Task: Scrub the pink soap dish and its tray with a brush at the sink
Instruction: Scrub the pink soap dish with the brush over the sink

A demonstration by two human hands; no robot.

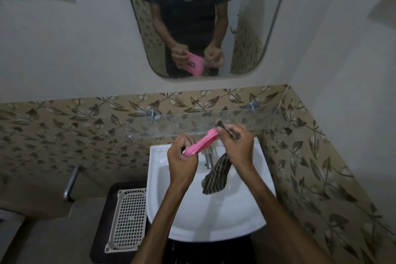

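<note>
Over the white sink [214, 227], my left hand [182, 156] grips the near end of a pink soap dish piece [203, 141], held edge-on and tilted up to the right. My right hand [237, 146] is closed on a small dark brush [222, 127], whose head touches the far end of the pink piece. The mirror [205, 19] reflects both hands and shows several square holes in the pink piece. A dark striped object [216, 176] lies in the basin below my right hand; I cannot tell what it is.
A metal tap [208, 157] stands at the back of the sink, under my hands. A glass shelf [192, 123] runs along the patterned tile wall. A white perforated basket [128, 218] lies on a dark stand left of the sink. A metal handle [70, 184] sticks out at left.
</note>
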